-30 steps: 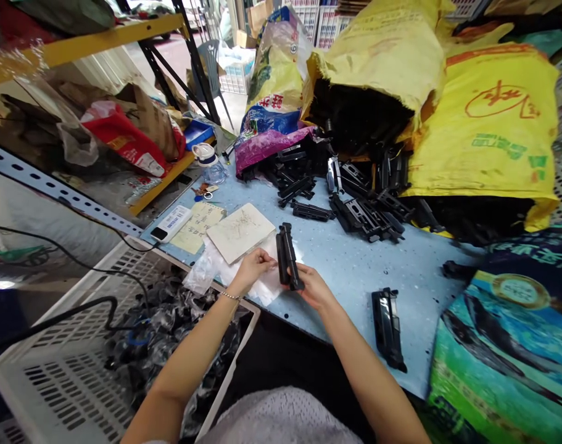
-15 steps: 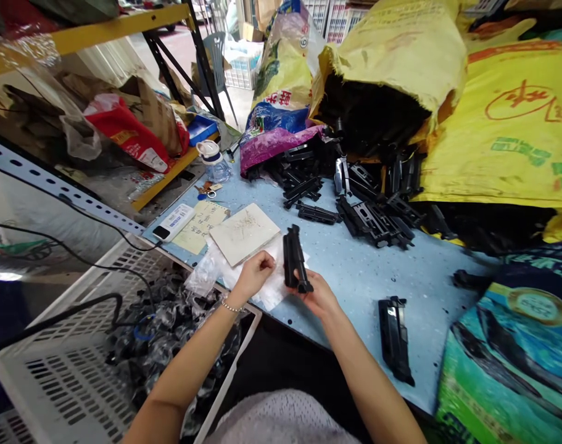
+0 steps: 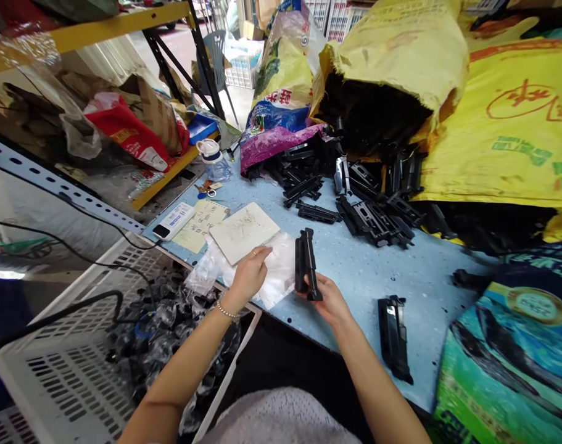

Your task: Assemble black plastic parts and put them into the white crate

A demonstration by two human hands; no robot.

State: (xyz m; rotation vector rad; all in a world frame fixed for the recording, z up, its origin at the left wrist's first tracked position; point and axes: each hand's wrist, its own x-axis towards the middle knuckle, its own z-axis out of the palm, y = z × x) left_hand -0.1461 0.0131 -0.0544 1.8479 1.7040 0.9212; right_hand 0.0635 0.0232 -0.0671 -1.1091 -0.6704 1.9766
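My right hand point(image 3: 329, 298) holds a black plastic part point(image 3: 305, 262) by its lower end, above the blue table point(image 3: 350, 296). Over the clear plastic bags point(image 3: 278, 271) is my left hand point(image 3: 250, 274), its fingers curled together near the lower edge of a beige board point(image 3: 244, 232); whether something thin is pinched in it I cannot make out. Another black part point(image 3: 395, 339) lies on the table to the right. Farther back, a pile of similar black parts point(image 3: 373, 219) spreads before the open sacks.
A white crate point(image 3: 72, 364) of wrapped black pieces stands at the lower left. Yellow sacks point(image 3: 507, 135) line the table's back, and a blue-green sack point(image 3: 507, 351) is at the right. A bottle point(image 3: 213, 161), keys and a white device point(image 3: 173, 222) lie at the left.
The black part and my right hand have moved slightly right, and the part is turned. My left hand has shifted slightly left, its fingers now over the plastic bags.
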